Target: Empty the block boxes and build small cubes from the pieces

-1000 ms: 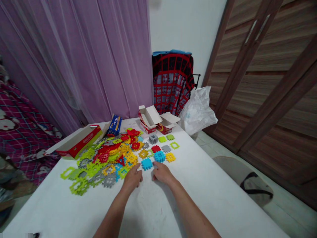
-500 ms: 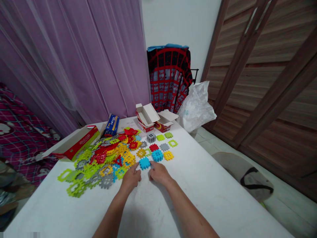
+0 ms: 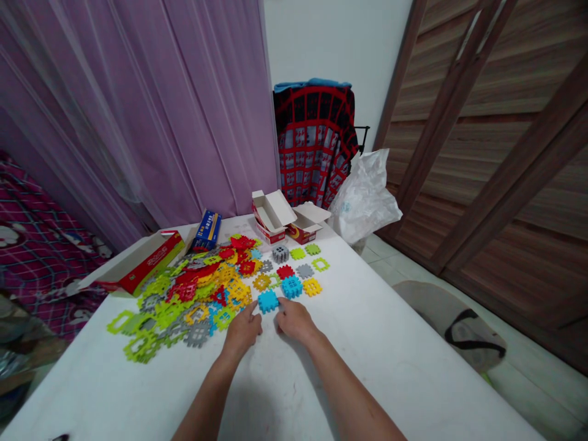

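A solid blue notched tile (image 3: 268,301) lies on the white table (image 3: 349,367), between my two index fingers. My left hand (image 3: 244,329) is at its left, index finger extended and the others curled. My right hand (image 3: 295,320) touches or nearly touches its right edge, with the index finger pointing out. Just behind are a blue windowed stack (image 3: 291,286), a yellow tile (image 3: 312,287) and a red tile (image 3: 285,272). A gray windowed stack (image 3: 280,253) stands farther back. To the left spreads a heap of mixed coloured tiles (image 3: 197,288).
Open red boxes (image 3: 274,235) and a blue box (image 3: 207,230) are at the table's back. A long red box (image 3: 154,260) sits at the left. A white plastic bag (image 3: 365,196) stands by the far right corner.
The camera view has shifted slightly, and a small dark object now shows at the lower left edge. My hands and the blue tile hold practically the same places.
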